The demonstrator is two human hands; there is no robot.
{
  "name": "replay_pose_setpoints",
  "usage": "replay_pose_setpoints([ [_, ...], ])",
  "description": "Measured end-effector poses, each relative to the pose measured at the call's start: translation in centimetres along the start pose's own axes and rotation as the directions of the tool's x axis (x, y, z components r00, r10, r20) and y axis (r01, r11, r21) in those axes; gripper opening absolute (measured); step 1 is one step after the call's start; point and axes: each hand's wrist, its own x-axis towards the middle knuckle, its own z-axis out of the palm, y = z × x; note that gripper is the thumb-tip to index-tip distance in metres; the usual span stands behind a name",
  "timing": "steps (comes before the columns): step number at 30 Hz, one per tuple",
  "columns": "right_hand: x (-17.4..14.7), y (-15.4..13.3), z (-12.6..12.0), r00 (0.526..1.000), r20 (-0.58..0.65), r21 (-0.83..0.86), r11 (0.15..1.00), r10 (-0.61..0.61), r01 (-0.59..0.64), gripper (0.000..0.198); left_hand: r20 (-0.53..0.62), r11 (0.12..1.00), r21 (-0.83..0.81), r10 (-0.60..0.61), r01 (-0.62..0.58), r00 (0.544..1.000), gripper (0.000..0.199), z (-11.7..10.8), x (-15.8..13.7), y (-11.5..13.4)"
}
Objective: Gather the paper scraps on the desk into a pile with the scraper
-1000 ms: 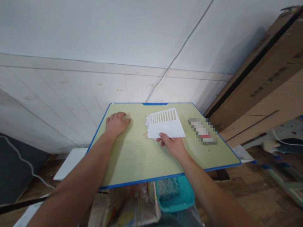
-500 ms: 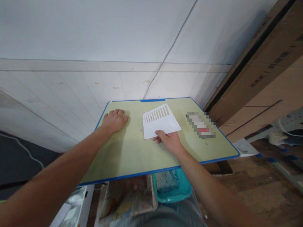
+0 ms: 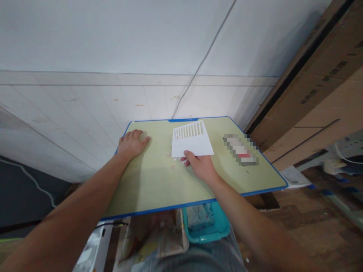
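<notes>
My right hand (image 3: 202, 166) pinches the near edge of a white card (image 3: 193, 146), thumb on top and fingers underneath. A row of several long narrow slots runs along the card's far side, with small reddish print near its left end. The card is held over a pale yellow-green board (image 3: 164, 192) with a blue rim. Small white bits show under its near left edge; what they are is too small to tell. My left hand (image 3: 132, 144) lies flat near the board's left edge, fingers spread, holding nothing.
A pixelated oblong object (image 3: 241, 150) lies on the board's right side. Below the front edge are a teal tub (image 3: 205, 238) with a greyish block (image 3: 200, 217) in it and an open box (image 3: 170, 247). Cardboard boxes (image 3: 317, 87) stand right; a white wall (image 3: 113, 45) rises behind.
The card has moved slightly away from me, and white bits now show under its near edge. My left hand has slid a little to the left.
</notes>
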Motion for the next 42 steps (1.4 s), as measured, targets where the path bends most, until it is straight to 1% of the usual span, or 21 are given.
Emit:
replay_pose_setpoints([
  [3,0.8,0.0,0.5,1.0,0.028,-0.043,0.999,-0.013,0.014,0.023,-0.025,1.0,-0.013,0.007,-0.007,1.0,0.075,0.0,-0.1,0.0],
  [7,1.1,0.1,0.9,0.999,0.028,-0.08,0.997,0.024,-0.022,0.021,-0.03,1.0,-0.015,-0.013,0.013,0.999,0.077,0.0,-0.1,0.2],
  [10,0.6,0.0,0.8,0.995,0.089,-0.078,0.996,0.049,-0.043,0.018,-0.018,0.999,-0.012,-0.034,0.034,0.999,0.076,-0.1,-0.1,0.4],
  [12,0.0,-0.2,0.6,0.989,0.141,-0.068,0.997,0.053,-0.044,0.02,-0.018,0.999,-0.016,-0.036,0.035,0.999,0.076,-0.1,-0.1,0.4],
  [14,-0.5,-0.4,0.5,0.986,0.161,-0.048,0.998,0.043,-0.035,0.023,-0.014,0.999,-0.018,-0.045,0.045,0.999,0.078,-0.2,-0.1,0.5],
  [17,-1.1,-0.7,0.2,0.99,0.136,-0.024,0.999,0.031,-0.028,0.029,-0.003,0.999,-0.012,-0.047,0.047,0.999,0.08,-0.1,-0.1,0.5],
  [21,-1.6,-0.8,0.2,0.991,0.118,-0.038,0.998,0.056,-0.052,0.032,-0.004,0.999,-0.009,-0.037,0.037,0.999,0.079,0.1,0.1,0.3],
  [26,-2.4,-0.9,0.1,0.985,0.149,-0.088,0.993,0.086,-0.073,0.03,-0.011,1.0,-0.01,-0.03,0.03,0.999,0.08,0.6,0.5,-0.2],
  [31,-4.4,-1.6,-0.6,0.971,0.211,-0.099,0.991,0.11,-0.091,0.03,0.01,1.0,-0.015,-0.026,0.026,1.0,0.08,0.7,0.8,-0.6],
  [37,-6.6,-1.8,-1.0,0.974,0.154,-0.101,0.983,0.168,-0.153,0.039,0.036,1.0,-0.019,-0.021,0.022,0.999,0.077,0.0,1.0,-0.7],
  [42,-7.3,-1.5,-1.1,0.977,0.142,-0.141,0.981,0.157,-0.137,0.049,0.055,0.999,-0.041,0.005,-0.003,0.998,0.077,0.0,1.3,-1.2],
])
